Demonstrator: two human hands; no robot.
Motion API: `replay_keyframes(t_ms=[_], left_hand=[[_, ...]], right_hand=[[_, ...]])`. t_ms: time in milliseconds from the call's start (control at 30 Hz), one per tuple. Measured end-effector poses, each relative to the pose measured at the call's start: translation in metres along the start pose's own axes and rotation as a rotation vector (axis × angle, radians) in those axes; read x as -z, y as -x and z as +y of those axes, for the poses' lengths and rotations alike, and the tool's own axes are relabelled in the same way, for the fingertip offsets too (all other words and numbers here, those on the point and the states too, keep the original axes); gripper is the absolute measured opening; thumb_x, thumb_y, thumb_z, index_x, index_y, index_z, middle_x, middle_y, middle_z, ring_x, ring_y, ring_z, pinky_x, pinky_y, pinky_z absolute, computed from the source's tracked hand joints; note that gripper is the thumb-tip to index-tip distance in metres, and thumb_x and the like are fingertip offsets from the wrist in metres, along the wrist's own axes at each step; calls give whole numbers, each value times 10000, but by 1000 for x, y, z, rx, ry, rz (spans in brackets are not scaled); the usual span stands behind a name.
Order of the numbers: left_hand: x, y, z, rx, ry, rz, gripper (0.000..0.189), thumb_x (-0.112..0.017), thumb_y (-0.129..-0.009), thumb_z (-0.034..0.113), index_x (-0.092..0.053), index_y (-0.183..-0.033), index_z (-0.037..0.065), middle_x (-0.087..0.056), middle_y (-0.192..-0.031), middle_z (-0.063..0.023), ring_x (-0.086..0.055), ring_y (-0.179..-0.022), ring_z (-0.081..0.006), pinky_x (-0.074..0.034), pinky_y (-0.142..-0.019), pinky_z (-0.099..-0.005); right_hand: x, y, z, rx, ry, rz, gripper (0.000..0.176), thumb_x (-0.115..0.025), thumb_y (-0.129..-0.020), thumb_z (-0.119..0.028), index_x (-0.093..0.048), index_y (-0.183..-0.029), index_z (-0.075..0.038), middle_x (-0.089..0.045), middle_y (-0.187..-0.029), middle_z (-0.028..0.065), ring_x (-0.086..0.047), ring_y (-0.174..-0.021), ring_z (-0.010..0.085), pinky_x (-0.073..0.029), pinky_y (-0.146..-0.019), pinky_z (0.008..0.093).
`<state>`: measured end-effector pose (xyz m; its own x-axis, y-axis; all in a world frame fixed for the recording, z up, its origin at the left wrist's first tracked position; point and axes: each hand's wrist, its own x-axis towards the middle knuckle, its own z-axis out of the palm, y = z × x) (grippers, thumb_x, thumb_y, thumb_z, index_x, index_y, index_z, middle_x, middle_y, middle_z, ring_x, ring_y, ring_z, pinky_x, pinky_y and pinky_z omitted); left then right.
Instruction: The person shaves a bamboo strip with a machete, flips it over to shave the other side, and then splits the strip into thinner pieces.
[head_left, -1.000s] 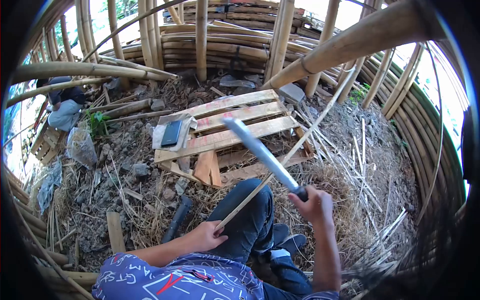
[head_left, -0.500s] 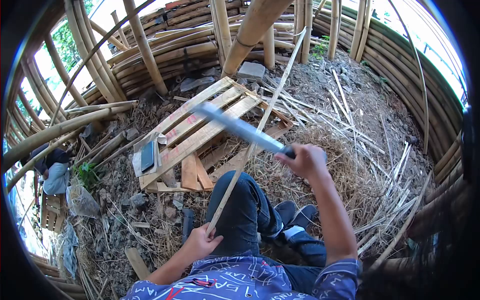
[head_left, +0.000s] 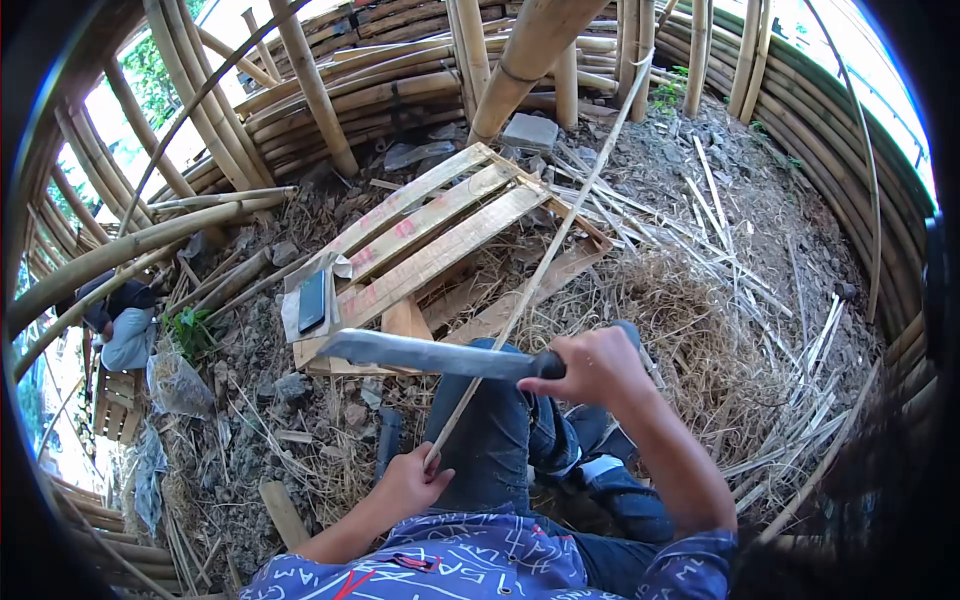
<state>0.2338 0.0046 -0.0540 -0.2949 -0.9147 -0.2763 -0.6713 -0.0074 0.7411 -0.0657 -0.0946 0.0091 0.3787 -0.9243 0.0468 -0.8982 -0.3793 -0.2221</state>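
Note:
A long thin bamboo strip (head_left: 560,237) runs from my lap up toward the bamboo stacks at the back. Its near end is gripped in my left hand (head_left: 408,489), low beside my bent knee. My right hand (head_left: 598,368) is wrapped round the dark handle of a machete (head_left: 430,355). The blade points left, lies nearly level and crosses over the strip just above my knee. Shavings and loose fibres (head_left: 680,340) cover the ground to the right of my right hand.
Ahead lies a slatted wooden pallet (head_left: 430,262) with a phone (head_left: 312,300) on its left corner. Split bamboo strips (head_left: 800,420) are strewn at the right. Bamboo poles (head_left: 310,90) stand around the back. At far left another person (head_left: 128,335) is partly visible.
My right hand has brought the machete down and toward me, its blade swinging from pointing up-left to nearly level. The left hand keeps its hold on the strip. The view has shifted slightly.

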Motion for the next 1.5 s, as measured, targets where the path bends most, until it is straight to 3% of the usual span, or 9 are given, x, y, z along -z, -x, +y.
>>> replay_keyframes(t_ms=[333, 700, 800, 967, 1067, 1267, 1400, 1467, 1500], left_hand=[[2, -1, 5, -28, 4, 14, 301, -729, -813, 134, -454, -781, 17, -485, -599, -108, -496, -505, -237, -438, -509, -341], [-1, -5, -2, -42, -69, 35, 298, -740, -801, 139, -468, -795, 19, -469, -587, -95, -501, -497, -212, -458, -498, -328], [3, -3, 1, -7, -49, 16, 282, -716, -813, 149, -469, -792, 15, -516, -599, -142, -564, -547, -331, -453, -528, -394], [1, -3, -6, -37, 19, 22, 290, -723, -805, 146, -463, -783, 19, -521, -600, -142, -568, -561, -344, -451, -530, -402], [5, -4, 1, -26, -2, 11, 297, -726, -803, 144, -457, -776, 23, -514, -595, -139, -562, -555, -345, -448, -527, -403], [-3, -7, -5, -52, 35, 14, 305, -725, -807, 143, -448, -769, 22, -488, -580, -133, -531, -519, -327, -435, -509, -396], [-9, -6, -14, -41, 66, 10, 299, -722, -810, 142, -452, -773, 19, -492, -585, -135, -530, -511, -313, -435, -504, -388], [-4, -6, -10, -21, 27, -12, 293, -728, -824, 113, -453, -791, 20, -425, -630, -44, -419, -576, -109, -446, -523, -282], [-4, -7, -10, -22, 21, -10, 293, -728, -824, 113, -453, -791, 20, -425, -630, -44, -419, -576, -109, -446, -523, -282]], right_hand=[[3, -3, 65, -422, -72, 111, 630, -612, -777, -693, -674, -721, -69, -617, -584, 95, -639, -567, 241, -513, -588, 380], [-9, 0, 15, -39, -13, 146, 676, -577, -740, -752, -615, -621, -87, -585, -522, 115, -630, -519, 300, -495, -543, 400], [-13, -6, 31, 4, 32, 138, 691, -569, -730, -776, -626, -624, -95, -590, -521, 92, -626, -504, 264, -486, -522, 369], [-5, -14, 85, -538, -264, 205, 564, -671, -761, -655, -680, -677, -97, -608, -559, 43, -583, -519, 149, -484, -561, 316], [-9, -10, 98, -561, -262, 205, 608, -654, -766, -672, -655, -651, -76, -615, -573, 67, -587, -524, 182, -473, -546, 346], [-18, 1, 51, -422, -292, 203, 462, -697, -811, -538, -700, -732, -82, -626, -579, 50, -590, -506, 179, -495, -545, 346], [-31, 4, 16, -140, -109, 194, 642, -627, -758, -697, -635, -656, -63, -616, -558, 101, -640, -534, 255, -512, -548, 376], [-31, 2, 11, -35, -48, 205, 676, -600, -752, -731, -609, -628, -66, -608, -549, 110, -637, -527, 269, -506, -538, 378], [-30, 0, 11, -1, -16, 190, 694, -578, -750, -750, -587, -613, -69, -605, -546, 120, -632, -517, 279, -499, -525, 377]])
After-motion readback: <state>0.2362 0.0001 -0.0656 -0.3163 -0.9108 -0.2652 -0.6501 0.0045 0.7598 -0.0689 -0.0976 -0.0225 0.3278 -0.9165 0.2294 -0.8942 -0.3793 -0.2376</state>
